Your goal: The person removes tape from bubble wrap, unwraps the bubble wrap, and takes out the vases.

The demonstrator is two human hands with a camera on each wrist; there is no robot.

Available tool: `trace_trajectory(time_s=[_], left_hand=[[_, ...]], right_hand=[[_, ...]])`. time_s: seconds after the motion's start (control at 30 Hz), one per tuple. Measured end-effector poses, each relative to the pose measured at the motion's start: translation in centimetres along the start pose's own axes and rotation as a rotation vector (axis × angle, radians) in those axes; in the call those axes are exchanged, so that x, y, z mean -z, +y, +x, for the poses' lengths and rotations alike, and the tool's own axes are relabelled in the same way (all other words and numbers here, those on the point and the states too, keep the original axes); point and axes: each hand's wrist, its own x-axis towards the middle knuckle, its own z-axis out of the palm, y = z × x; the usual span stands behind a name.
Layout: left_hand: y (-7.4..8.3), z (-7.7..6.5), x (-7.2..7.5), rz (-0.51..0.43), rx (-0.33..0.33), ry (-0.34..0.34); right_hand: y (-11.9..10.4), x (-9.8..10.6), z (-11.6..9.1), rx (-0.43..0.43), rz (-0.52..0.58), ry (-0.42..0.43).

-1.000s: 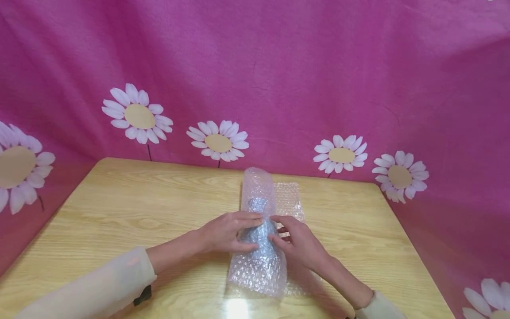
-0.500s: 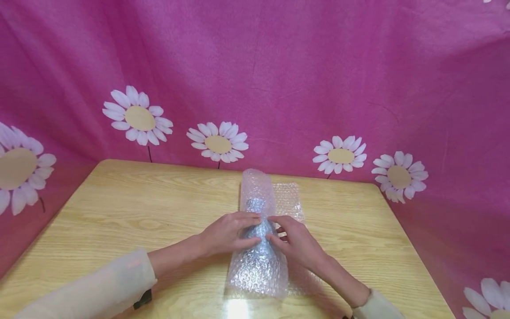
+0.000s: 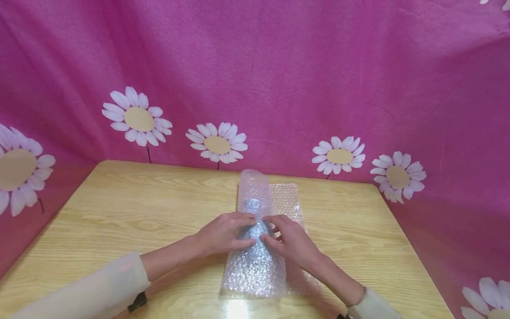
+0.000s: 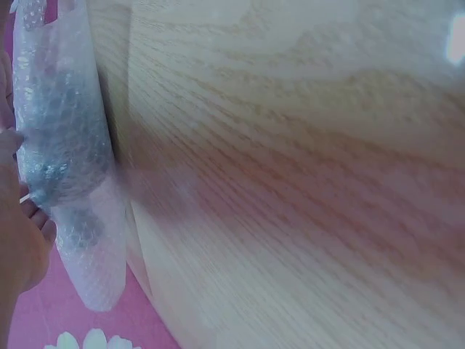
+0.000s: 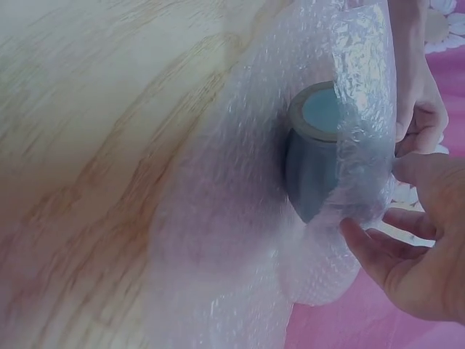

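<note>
A blue-grey vase-like vessel [image 5: 309,171] lies on its side in clear bubble wrap [image 3: 255,277]. Its round open mouth, pale blue inside, shows in the right wrist view. My left hand [image 3: 225,232] holds the wrap from the left, thumb and fingers bent over the top of the bundle. From the other side my right hand [image 3: 292,241] grips the wrap with its thumb and fingertips, close to the left fingertips. In the left wrist view the bundle [image 4: 65,138] stands at the left edge, its layers blurring the vessel inside.
A flat length of bubble wrap [image 3: 288,199] stretches out on the table to the right of the bundle. The wooden table [image 3: 159,195] ends at a pink cloth [image 3: 279,66] with daisies, which surrounds its back and sides.
Both hands and the wrapped bundle have shifted slightly to the left. The flat wrap at the right has stayed nearly in place.
</note>
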Motion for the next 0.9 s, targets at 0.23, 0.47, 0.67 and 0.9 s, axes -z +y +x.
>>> trace_trajectory(time_s=[0.23,0.47,0.67,0.9], left_hand=[[-0.5,-1.0,0.5,-0.011,0.03,-0.018],[-0.9,-1.8,0.8,-0.031,0.042,-0.01],[-0.9,-1.8,0.9,-0.048,0.033,-0.003],[-0.8,-1.6,0.9,-0.052,0.029,-0.009]], right_hand=[[-0.8,-0.5,0.5,0.037,-0.068,0.003],[-1.4,-1.3,1.0,0.069,-0.147,0.017],[-1.2,-1.3,0.7,0.065,-0.074,0.037],[-0.4,-1.4,-0.2,-0.003,0.026,0.031]])
